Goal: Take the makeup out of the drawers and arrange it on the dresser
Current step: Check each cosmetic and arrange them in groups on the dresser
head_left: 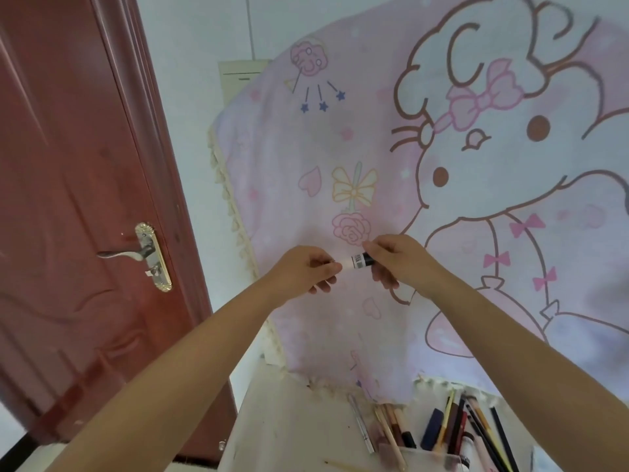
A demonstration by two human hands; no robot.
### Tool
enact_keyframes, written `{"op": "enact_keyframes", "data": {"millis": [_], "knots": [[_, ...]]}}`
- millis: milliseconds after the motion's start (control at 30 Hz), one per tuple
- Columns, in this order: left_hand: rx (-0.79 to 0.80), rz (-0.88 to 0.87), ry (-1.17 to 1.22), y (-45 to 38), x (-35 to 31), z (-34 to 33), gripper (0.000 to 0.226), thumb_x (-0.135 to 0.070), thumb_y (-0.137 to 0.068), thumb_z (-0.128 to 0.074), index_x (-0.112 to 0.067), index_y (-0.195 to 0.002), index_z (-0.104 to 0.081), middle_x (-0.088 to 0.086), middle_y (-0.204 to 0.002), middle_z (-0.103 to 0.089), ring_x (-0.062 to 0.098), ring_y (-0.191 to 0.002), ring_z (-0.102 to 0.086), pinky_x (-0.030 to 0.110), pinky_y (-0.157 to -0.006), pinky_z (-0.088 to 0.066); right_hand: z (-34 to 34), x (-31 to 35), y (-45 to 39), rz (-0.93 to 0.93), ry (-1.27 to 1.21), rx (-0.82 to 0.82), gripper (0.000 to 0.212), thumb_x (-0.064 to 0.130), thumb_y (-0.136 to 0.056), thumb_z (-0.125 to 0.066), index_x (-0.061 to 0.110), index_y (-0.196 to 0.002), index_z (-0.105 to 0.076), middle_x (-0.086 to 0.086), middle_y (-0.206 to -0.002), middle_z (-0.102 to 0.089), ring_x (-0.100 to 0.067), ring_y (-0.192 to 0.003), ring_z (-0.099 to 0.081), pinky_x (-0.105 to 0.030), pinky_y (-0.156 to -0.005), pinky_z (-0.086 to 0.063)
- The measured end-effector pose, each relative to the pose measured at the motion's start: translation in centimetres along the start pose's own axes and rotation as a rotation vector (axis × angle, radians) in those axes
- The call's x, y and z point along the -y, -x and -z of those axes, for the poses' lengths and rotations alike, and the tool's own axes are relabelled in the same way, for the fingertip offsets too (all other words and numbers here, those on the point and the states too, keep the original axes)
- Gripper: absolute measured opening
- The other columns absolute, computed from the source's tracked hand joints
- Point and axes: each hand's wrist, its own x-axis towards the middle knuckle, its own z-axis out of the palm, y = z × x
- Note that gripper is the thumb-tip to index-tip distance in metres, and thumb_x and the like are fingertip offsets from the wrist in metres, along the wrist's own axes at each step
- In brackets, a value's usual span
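Pencils and pens are standing in a clear holder at the bottom edge, on the white surface. Above them both hands are holding one small tube in mid-air, in front of a pink cartoon cloth. The left hand is pinching the pale end (cap or tip, can't tell). The right hand is gripping the dark barcoded end. A red door is standing at left.
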Motion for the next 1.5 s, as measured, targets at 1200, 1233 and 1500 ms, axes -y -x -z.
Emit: {"op": "enact_keyframes", "data": {"millis": [1200, 1233, 1500], "knots": [[0.105, 0.145, 0.03, 2.0, 6.1, 0.7, 0.014, -0.016, -0.09, -0.053, -0.017, -0.078, -0.06, -0.005, -0.064, -0.064, -0.001, -0.048, -0.06, 0.01, -0.049, -0.047, -4.4, -4.1, -0.2, -0.083, -0.131, 0.211, 0.012, -0.001, -0.084, -0.057, 0.004, -0.094, -0.062, -0.001, -0.071, -0.064, -0.003, -0.053, -0.062, -0.016, -0.05, -0.052], [0.125, 0.151, 0.003, 1.9, 6.5, 0.8, 0.012, -0.016, -0.09, -0.052, -0.017, -0.081, -0.06, -0.005, -0.066, -0.064, -0.001, -0.049, -0.06, 0.01, -0.05, -0.047, -4.7, -4.2, -0.3, -0.086, -0.114, 0.216, 0.012, -0.001, -0.083, -0.059, 0.006, -0.091, -0.063, 0.0, -0.068, -0.064, -0.002, -0.052, -0.062, -0.015, -0.051, -0.052], [0.243, 0.121, -0.345, 1.6, 12.1, 0.6, 0.022, -0.019, -0.085, -0.061, -0.008, -0.104, -0.065, -0.002, -0.085, -0.057, 0.014, -0.074, -0.052, 0.014, -0.064, -0.041, -8.7, -6.9, -1.0, -0.177, 0.032, 0.351, 0.009, 0.005, -0.082, -0.062, 0.012, -0.086, -0.063, 0.005, -0.07, -0.064, 0.002, -0.05, -0.06, -0.01, -0.053, -0.05]]}}
